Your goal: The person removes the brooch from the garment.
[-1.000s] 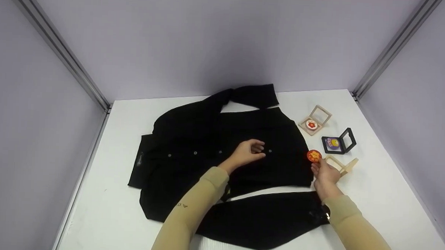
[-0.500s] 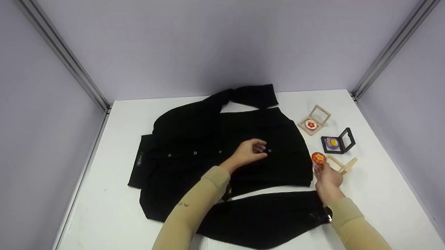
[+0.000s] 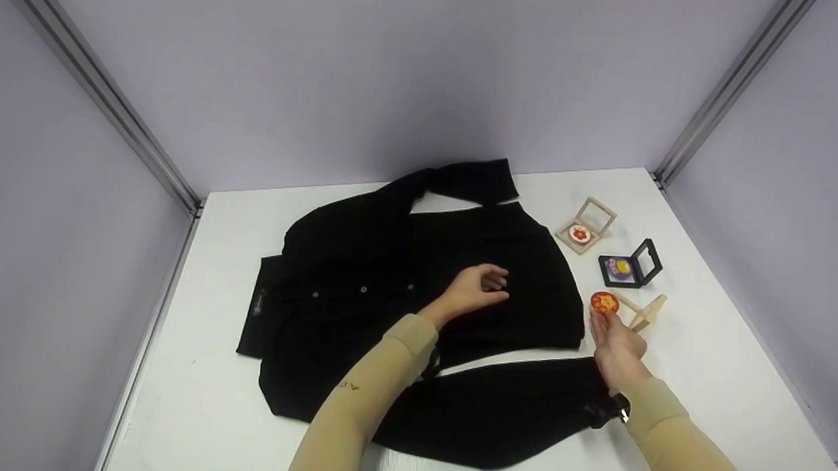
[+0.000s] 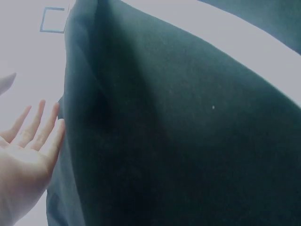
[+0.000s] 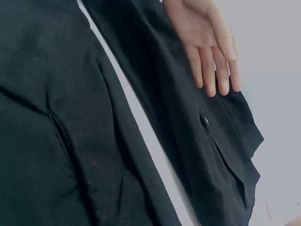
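A black button-up shirt (image 3: 341,261) lies spread on the white table. Over its front, my left hand (image 3: 471,291) hovers with loosely curved fingers and holds nothing. At the shirt's right edge, my right hand (image 3: 621,347) holds a round red disc (image 3: 605,303) with an orange flower on it at its fingertips, face up. Just beside that hand, partly covered by it, stands a cream-coloured display case (image 3: 645,320) with its lid raised. Straight fingers show beside the black cloth (image 4: 164,117) in the left wrist view and over a sleeve (image 5: 188,127) in the right wrist view.
Further back on the right, a wooden display case (image 3: 598,214) holds a white disc (image 3: 579,233) with a red flower. A black display case (image 3: 647,261) holds a purple and yellow disc (image 3: 620,268). Pale walls (image 3: 424,75) enclose the table (image 3: 169,394).
My right hand has drawn the red disc slightly right and toward me, away from the shirt's edge. The left hand has drifted a little to the right over the shirt.
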The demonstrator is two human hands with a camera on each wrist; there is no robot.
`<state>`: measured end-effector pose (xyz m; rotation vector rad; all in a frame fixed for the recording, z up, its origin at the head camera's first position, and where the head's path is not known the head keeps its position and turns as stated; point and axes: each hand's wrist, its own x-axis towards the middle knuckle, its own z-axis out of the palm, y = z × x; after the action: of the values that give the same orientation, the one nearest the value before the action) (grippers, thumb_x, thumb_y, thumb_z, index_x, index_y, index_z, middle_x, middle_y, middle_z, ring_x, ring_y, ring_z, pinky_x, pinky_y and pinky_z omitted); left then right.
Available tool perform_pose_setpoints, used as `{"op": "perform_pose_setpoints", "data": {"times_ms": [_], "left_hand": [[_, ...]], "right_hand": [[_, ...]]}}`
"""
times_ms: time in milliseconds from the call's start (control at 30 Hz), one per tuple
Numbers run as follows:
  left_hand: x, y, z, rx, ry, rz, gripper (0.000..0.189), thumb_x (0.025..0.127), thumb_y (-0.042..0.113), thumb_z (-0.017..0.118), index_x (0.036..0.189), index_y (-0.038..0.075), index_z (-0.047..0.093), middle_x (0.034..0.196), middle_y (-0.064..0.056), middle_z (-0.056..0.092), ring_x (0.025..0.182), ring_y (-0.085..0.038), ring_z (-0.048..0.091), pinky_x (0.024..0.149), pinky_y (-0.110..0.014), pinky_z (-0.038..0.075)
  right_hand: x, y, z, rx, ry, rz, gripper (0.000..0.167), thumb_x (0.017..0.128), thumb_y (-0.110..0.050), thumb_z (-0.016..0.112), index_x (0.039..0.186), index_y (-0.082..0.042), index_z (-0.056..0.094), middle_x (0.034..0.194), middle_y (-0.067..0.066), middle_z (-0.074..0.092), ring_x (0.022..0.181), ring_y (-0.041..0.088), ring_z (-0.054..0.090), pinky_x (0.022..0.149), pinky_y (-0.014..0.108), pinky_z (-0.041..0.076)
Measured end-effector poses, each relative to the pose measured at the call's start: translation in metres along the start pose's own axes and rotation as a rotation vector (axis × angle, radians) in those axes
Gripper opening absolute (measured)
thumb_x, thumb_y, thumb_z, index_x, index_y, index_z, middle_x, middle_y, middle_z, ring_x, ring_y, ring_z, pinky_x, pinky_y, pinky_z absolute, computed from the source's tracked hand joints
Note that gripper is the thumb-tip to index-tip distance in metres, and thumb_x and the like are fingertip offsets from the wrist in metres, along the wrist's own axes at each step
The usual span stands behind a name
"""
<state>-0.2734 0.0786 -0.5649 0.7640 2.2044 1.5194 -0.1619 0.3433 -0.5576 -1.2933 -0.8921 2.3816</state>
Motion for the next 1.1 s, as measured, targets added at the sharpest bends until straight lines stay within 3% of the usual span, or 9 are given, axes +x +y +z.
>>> {"op": "perform_pose_setpoints", "data": {"times_ms": [167,400,533,633,767,900,1100], "left_hand": [[0.0,0.001,0.004,0.015,-0.009,0.001,0.045,0.096,0.009,0.077,0.138,-0.003,0.064,0.129,-0.021,0.072,0.122,-0.035,0.07,0.107,-0.036,0.059],[0.003,0.002,0.007,0.027,-0.023,0.009,0.046,0.096,0.008,0.077,0.138,-0.003,0.064,0.129,-0.02,0.073,0.122,-0.034,0.07,0.106,-0.032,0.058],[0.003,0.004,0.01,0.028,-0.033,0.019,0.045,0.096,0.006,0.077,0.138,-0.004,0.063,0.129,-0.021,0.073,0.122,-0.035,0.07,0.108,-0.036,0.058],[0.003,0.005,0.013,0.02,-0.036,0.028,0.045,0.095,0.005,0.077,0.137,-0.006,0.063,0.128,-0.023,0.072,0.122,-0.036,0.07,0.108,-0.041,0.058],[0.002,0.006,0.016,0.019,-0.045,0.029,0.045,0.095,0.006,0.077,0.136,-0.007,0.063,0.128,-0.023,0.072,0.122,-0.037,0.07,0.109,-0.043,0.058],[0.003,0.008,0.017,0.026,-0.064,0.028,0.046,0.096,0.007,0.077,0.137,-0.005,0.063,0.129,-0.022,0.072,0.123,-0.036,0.07,0.109,-0.042,0.057],[0.003,0.009,0.017,0.025,-0.076,0.035,0.046,0.096,0.006,0.077,0.138,-0.005,0.063,0.129,-0.023,0.072,0.122,-0.036,0.07,0.109,-0.043,0.057]], "right_hand": [[-0.002,0.001,-0.004,0.026,0.006,0.035,0.004,0.107,-0.003,0.055,0.11,-0.003,0.058,0.065,0.007,0.074,0.064,0.012,0.076,0.088,0.021,0.063],[-0.005,-0.001,-0.011,0.016,-0.085,0.063,0.042,0.113,-0.012,0.044,0.076,-0.009,0.064,0.061,0.002,0.071,0.058,0.009,0.07,0.07,0.017,0.062],[-0.005,-0.003,-0.013,0.061,-0.066,0.072,0.04,0.112,-0.01,0.044,0.077,-0.007,0.062,0.061,0.004,0.069,0.058,0.01,0.068,0.066,0.019,0.061],[-0.004,-0.003,-0.013,0.074,-0.011,0.053,0.028,0.11,-0.006,0.05,0.086,-0.004,0.063,0.063,0.005,0.07,0.06,0.011,0.07,0.07,0.02,0.064],[-0.001,-0.002,-0.013,0.082,0.068,0.053,0.008,0.107,-0.004,0.056,0.112,-0.004,0.062,0.063,0.006,0.071,0.063,0.011,0.075,0.085,0.021,0.064],[0.0,-0.002,-0.014,0.093,0.113,0.056,0.031,0.107,-0.004,0.057,0.138,-0.008,0.054,0.064,0.006,0.071,0.068,0.011,0.078,0.094,0.022,0.06],[0.001,-0.003,-0.015,0.118,0.126,0.052,0.04,0.107,-0.005,0.056,0.146,-0.009,0.05,0.066,0.007,0.07,0.071,0.012,0.078,0.096,0.022,0.059]]}}
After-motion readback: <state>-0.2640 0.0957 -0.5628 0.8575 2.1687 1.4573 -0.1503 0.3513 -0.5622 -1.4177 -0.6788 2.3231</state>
